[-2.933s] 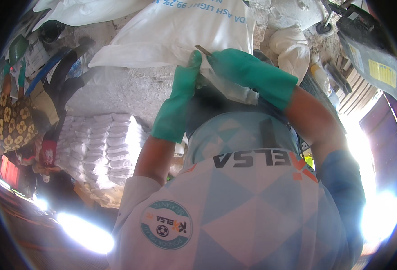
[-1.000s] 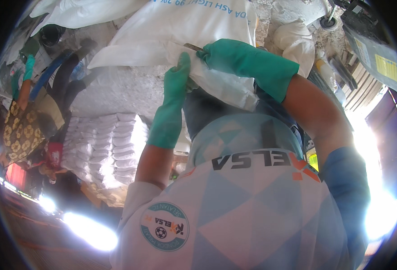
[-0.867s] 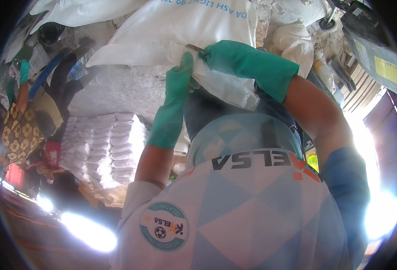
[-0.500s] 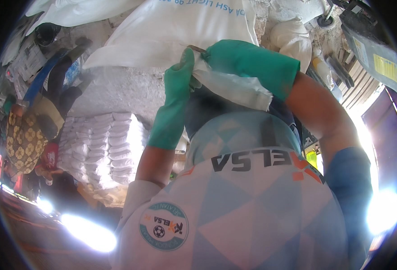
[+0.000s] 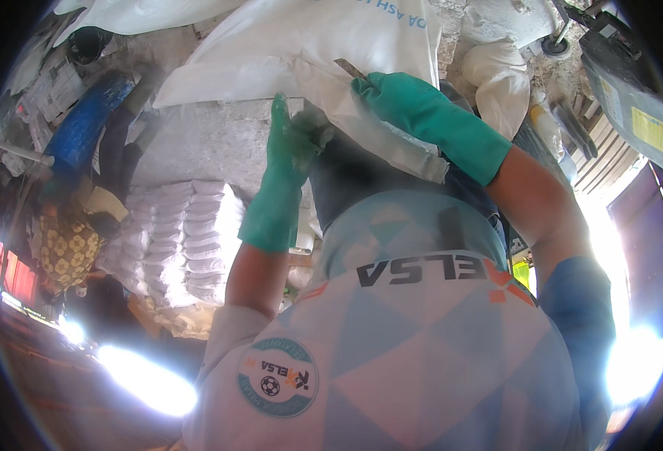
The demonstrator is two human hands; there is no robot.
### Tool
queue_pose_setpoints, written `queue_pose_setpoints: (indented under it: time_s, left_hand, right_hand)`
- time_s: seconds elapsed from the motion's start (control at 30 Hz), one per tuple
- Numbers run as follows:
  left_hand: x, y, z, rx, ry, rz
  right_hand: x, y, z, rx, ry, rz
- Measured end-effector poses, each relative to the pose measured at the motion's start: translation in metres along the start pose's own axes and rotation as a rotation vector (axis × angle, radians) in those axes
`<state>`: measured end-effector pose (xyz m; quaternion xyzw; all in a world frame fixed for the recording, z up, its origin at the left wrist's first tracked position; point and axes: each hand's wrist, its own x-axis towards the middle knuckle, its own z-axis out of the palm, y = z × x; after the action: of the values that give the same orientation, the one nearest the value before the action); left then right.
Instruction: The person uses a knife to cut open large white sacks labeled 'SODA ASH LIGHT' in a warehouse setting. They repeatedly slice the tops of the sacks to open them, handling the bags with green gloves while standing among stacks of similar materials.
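Both my hands wear green rubber gloves. A big white woven sack [image 5: 301, 37] lies in front of me at the top of the head view. My left hand [image 5: 290, 143] pinches a loose flap of this sack near its lower edge. My right hand [image 5: 399, 101] rests on the same flap, closed around a small thin blade [image 5: 350, 69] whose tip pokes out above the glove against the sack. Below the flap there is a dark opening [image 5: 346, 180], and what is inside it is hidden.
A stack of filled white sacks [image 5: 188, 233] stands at the left below a dusty grey slab [image 5: 203, 143]. Another white sack [image 5: 500, 68] lies at the upper right beside wooden slats [image 5: 602, 158]. A blue drum [image 5: 83, 120] and yellow patterned cloth [image 5: 68, 248] are far left.
My left hand has shifted from lying flat on the sack to pinching its flap. My right hand with the blade has moved slightly up and right along the flap.
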<state>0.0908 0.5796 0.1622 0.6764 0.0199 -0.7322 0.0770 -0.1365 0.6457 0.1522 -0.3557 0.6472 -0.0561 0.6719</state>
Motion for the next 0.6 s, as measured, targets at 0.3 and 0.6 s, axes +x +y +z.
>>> queue_pose_setpoints:
  time_s: [0.3, 0.6]
  left_hand:
    - [0.029, 0.014, 0.046, 0.407, -0.03, 0.25]
    - [0.021, 0.007, 0.016, 0.791, 0.276, 0.362]
  right_hand:
    - [0.011, 0.011, 0.027, -0.008, 0.073, -0.058]
    - [-0.003, -0.024, 0.01, 0.026, 0.069, -0.023]
